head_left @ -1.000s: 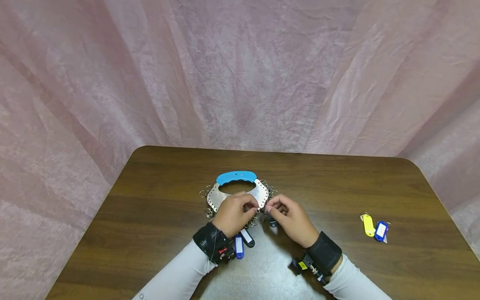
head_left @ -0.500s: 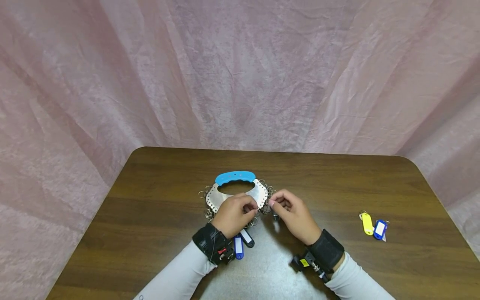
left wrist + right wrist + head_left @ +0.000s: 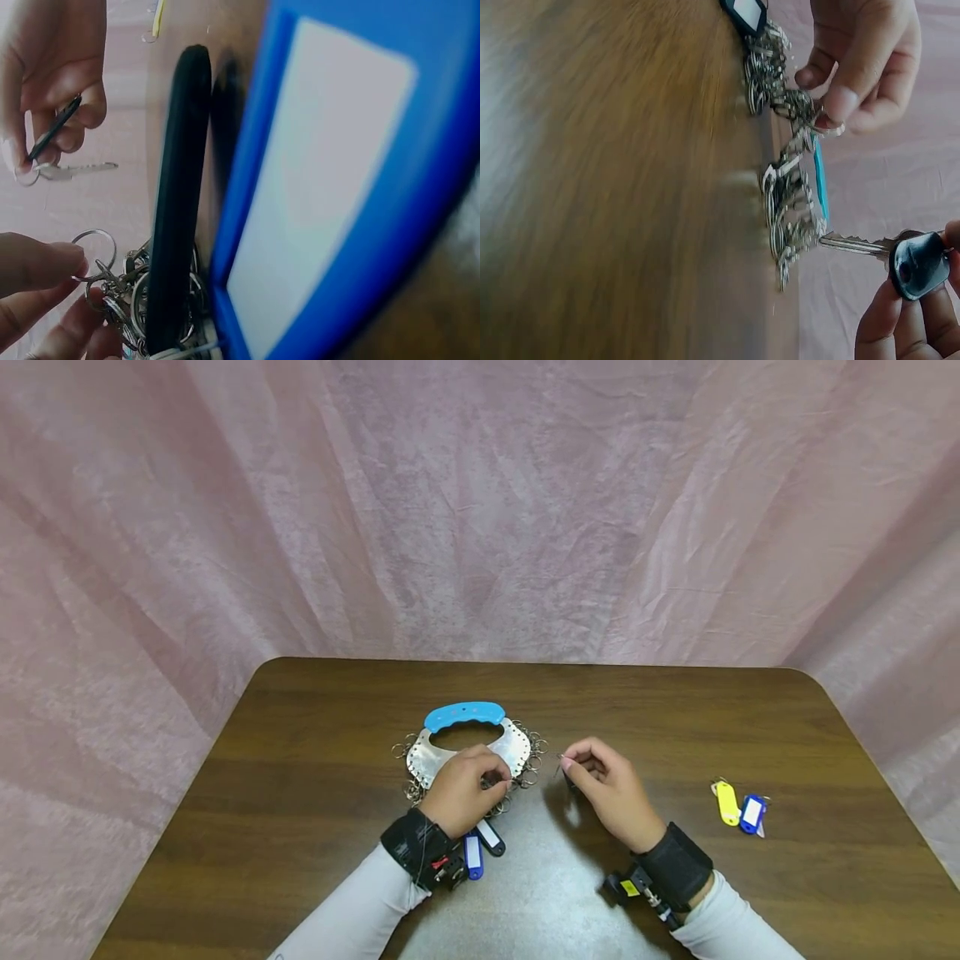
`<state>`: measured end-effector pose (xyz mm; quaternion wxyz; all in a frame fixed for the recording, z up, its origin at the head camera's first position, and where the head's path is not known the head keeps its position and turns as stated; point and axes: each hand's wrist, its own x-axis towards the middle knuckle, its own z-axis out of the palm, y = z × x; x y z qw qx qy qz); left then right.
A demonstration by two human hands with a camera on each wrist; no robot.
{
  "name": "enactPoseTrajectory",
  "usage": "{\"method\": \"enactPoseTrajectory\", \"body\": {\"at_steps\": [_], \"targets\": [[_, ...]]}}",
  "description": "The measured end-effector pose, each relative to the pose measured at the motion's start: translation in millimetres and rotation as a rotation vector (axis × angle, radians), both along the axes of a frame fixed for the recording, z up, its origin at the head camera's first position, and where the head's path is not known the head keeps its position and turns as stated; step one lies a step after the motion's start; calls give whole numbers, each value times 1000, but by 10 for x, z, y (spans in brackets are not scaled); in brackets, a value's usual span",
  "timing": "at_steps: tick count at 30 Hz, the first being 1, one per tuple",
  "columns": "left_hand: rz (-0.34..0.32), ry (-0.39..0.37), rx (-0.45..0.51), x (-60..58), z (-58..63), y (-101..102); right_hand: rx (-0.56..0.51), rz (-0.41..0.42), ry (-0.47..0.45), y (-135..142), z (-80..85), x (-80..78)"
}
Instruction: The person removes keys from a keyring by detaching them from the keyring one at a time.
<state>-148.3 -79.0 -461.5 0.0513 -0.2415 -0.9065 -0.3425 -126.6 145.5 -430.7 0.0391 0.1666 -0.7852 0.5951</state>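
Note:
A silver key-holder plate (image 3: 426, 762) with a blue handle (image 3: 465, 714) lies on the table, many metal rings strung along its edge. My left hand (image 3: 461, 787) is over its near edge, pinching a key ring (image 3: 114, 251) between thumb and finger. To the right, my right hand (image 3: 609, 789) pinches a black key tag (image 3: 919, 266) by its ring, apart from the plate. A silver key (image 3: 855, 245) hangs with that tag. From the plate's near side, a blue tag (image 3: 473, 857) and another black tag (image 3: 491, 838) stick out beside my left wrist.
A yellow tag (image 3: 727, 803) and a blue tag (image 3: 752, 814) lie together at the right of the wooden table (image 3: 315, 718). A pink curtain (image 3: 480, 510) hangs behind the table's far edge.
My right hand has drawn away to the right from the plate's edge, carrying the black key tag and key. My left hand stays at the plate's rings.

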Motion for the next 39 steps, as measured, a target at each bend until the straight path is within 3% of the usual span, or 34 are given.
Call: {"method": "enactPoseTrajectory", "body": {"at_steps": [6,18,25,32,39], "targets": [[-4,34,-23,7,-10,8,12,-56,-16,176,20,59],[-22,17,-46,17,-16,7,87,-138,-7,533,50,187],[-36,9,-45,19,-14,9,92,-164,-10,858,-259,148],[-47,10,-44,15,-14,13,153,-216,-61,1054,-268,228],[-64,19,-45,21,-23,4,222,-260,-38,1212,-295,281]]}}
